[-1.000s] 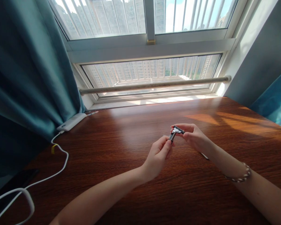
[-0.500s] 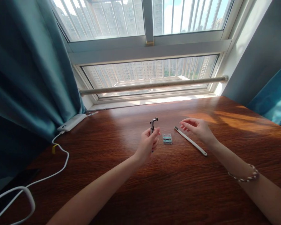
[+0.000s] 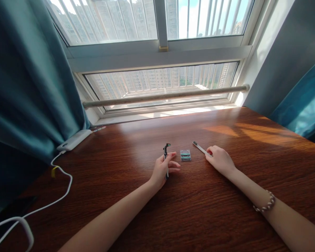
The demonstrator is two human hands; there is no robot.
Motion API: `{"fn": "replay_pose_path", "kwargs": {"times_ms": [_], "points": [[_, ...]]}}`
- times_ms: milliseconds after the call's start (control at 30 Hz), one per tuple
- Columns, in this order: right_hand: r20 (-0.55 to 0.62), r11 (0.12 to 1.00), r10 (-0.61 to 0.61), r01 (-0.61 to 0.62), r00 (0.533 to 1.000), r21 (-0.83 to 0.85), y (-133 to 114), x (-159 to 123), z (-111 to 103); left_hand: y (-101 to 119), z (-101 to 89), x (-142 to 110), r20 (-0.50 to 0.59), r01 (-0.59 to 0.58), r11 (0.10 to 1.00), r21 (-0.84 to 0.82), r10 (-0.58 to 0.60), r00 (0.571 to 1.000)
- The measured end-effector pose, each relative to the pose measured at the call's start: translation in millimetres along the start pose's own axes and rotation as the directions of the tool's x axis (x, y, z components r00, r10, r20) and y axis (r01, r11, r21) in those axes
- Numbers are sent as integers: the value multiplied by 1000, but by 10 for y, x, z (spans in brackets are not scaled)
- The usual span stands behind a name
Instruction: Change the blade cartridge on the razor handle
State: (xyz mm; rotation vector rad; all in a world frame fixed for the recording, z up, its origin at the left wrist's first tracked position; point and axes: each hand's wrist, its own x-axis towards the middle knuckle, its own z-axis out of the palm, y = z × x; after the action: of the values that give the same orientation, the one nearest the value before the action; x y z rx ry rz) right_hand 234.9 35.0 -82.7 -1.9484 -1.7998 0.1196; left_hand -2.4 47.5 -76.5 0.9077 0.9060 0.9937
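My left hand [image 3: 161, 169] is closed on a razor [image 3: 165, 150] between thumb and forefinger, its dark head pointing up and its handle running down past the palm. The other fingers of that hand reach out to the right. Just beyond them lies a small clear case [image 3: 185, 155] with teal strips inside, probably razor cartridges. My right hand [image 3: 220, 161] grips a white toothbrush [image 3: 200, 148] around the handle, on the table. Its dark-bristled head sticks out to the upper left, while the rest of the handle is hidden under my hand.
Brown wooden table [image 3: 136, 217] under everything. At the left edge lies a white power bank [image 3: 75, 140] with a white cable [image 3: 68, 187]. Behind are a window with a metal rail [image 3: 165, 96] and a blue curtain [image 3: 39, 80].
My right hand has moved down and left and taken hold of the toothbrush. My left hand has lowered slightly with the razor, its outer fingers now more spread.
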Motion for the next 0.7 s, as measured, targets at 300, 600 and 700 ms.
{"fn": "replay_pose_path", "kwargs": {"times_ms": [300,600,700], "points": [[16,975,33,-36,999,218,-156,-41,-3,25,44,-76,166,99,994,-37,-91,982],[185,874,39,-123,982,470,-271,-170,101,19,27,-79,295,162,984,-80,-131,947],[162,874,31,-106,986,474,-297,-189,109,11,9,-67,347,175,979,-101,-130,929]]}}
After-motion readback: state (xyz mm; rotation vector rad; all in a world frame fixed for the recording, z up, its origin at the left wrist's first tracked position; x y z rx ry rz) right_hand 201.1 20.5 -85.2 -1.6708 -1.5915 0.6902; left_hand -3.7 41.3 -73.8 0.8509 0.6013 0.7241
